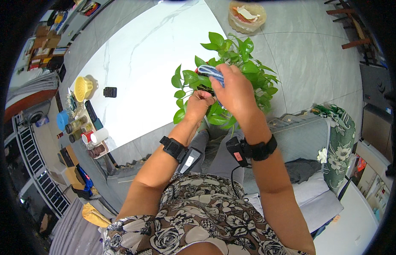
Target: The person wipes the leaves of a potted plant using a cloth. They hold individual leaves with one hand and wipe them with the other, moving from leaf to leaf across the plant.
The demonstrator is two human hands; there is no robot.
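Note:
A leafy green potted plant stands at the near right corner of the white marble-patterned table; a bit of its red pot shows behind the leaves. My right hand is closed on a folded blue-and-white cloth above the middle of the plant. Just left of it, my left hand reaches in among the stems near the pot, thumb and fingertips pinched together. Whether a stem or leaf lies between those fingertips cannot be told. Both wrists wear black straps with small devices.
A yellow plastic basket and a small black case are on the table's left part, near jars, a white cup and a red one. A waste bin stands on the floor beyond the plant. A grey sofa is behind.

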